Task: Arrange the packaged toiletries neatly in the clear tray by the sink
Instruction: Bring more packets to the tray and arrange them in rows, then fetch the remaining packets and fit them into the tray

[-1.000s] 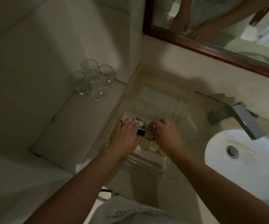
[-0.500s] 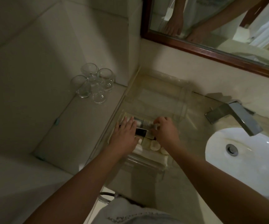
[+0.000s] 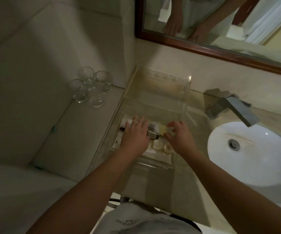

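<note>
Here, one clear tray [image 3: 183, 92] on the bench [image 3: 195, 174] beside the sink [image 3: 254, 157] holds the packaged toiletries [image 3: 154, 128] at its near end; four glasses [image 3: 92, 86] stand left. Left hand [image 3: 134, 135] lies flat, grip slack, on them; right hand [image 3: 180, 139], shifted rightward off the dark tube [image 3: 153, 136], pinches a pale packet [image 3: 170, 130].

We read nothing legible. The shirt print [image 3: 131, 222], nearer us than the left hand [image 3: 135, 135] and right hand [image 3: 178, 138], is blurred. The labels on the toiletry packets [image 3: 154, 129] between them are unreadable.

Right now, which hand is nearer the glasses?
Left hand: it rests on packets in the clear tray, right of the glasses; the right hand is further right, nearer the sink.
</note>
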A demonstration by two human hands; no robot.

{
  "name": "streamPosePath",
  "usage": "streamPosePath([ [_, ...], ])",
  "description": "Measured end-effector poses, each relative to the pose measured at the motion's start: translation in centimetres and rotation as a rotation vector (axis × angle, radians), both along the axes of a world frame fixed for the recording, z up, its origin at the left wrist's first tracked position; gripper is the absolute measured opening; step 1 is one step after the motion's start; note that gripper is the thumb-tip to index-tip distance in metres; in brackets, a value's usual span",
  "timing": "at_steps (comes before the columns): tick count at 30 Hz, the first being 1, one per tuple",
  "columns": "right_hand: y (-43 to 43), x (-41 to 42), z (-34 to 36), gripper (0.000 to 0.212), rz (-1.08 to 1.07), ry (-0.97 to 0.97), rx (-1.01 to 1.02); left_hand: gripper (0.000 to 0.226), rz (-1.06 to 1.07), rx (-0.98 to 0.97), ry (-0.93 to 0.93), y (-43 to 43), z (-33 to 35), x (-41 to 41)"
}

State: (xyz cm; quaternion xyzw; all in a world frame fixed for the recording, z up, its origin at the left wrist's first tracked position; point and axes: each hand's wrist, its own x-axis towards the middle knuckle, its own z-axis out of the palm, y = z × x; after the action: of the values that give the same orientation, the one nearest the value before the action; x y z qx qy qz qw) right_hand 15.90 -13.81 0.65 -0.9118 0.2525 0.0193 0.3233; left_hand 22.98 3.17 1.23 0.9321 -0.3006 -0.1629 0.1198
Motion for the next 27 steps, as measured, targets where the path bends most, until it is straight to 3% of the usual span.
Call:
streamPosePath([
  [9,-8.5,-13.6,2.4,0.036,-0.231,-0.099,-0.015,0.064,-0.305,-0.145,-0.011,-12.3,3.6,-9.8],
  [19,-22.8,-41.6,3.6,0.034,-0.635,-0.090,-0.110,0.059,-0.610,-0.271,0.146,-30.3,3.7,-32.5],
  [27,-29.8,-54.2,2.4,0.033,-0.821,-0.033,-0.094,0.052,-0.673,-0.235,0.263,-39.4,2.7,-42.5],
])
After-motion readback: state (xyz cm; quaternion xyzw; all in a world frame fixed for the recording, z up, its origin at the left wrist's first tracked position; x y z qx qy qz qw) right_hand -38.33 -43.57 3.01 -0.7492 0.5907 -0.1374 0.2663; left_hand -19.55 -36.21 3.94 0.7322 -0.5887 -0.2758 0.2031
